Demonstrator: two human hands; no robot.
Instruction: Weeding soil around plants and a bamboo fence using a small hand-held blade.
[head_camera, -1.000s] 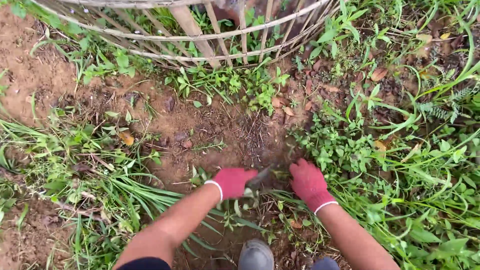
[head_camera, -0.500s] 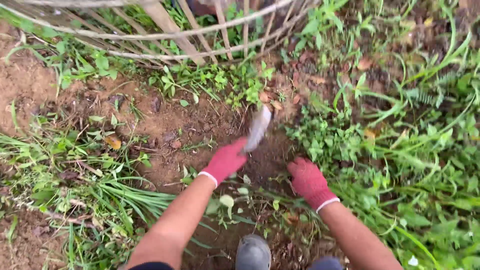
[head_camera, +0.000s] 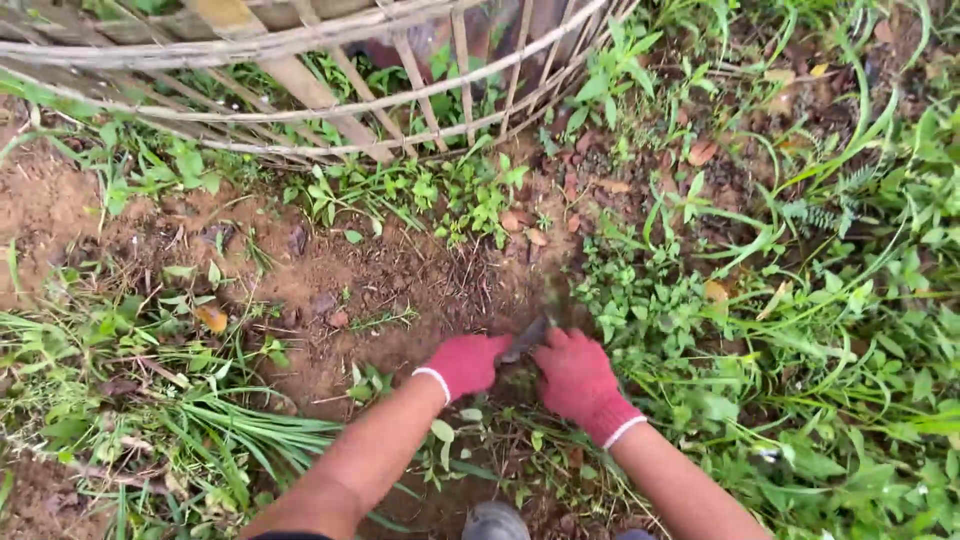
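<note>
**Below the bamboo fence, two gloved hands at one blade**

Below the bamboo fence (head_camera: 300, 60), on the patch of bare soil (head_camera: 400, 280), I am seeing both hands working close together. The left hand (head_camera: 466, 362), in a red glove, is curling tight around the handle of a small blade (head_camera: 527, 338), which is pointing up toward the fence with its tip low at the dirt. The right hand (head_camera: 575, 378), also gloved red, is lying just beside the blade, fingers bent downward; I cannot tell whether it is pinching anything. Green weeds (head_camera: 700, 330) are crowding the ground right of the fence. A grey shoe (head_camera: 495, 522) is showing farthest from the fence.
</note>
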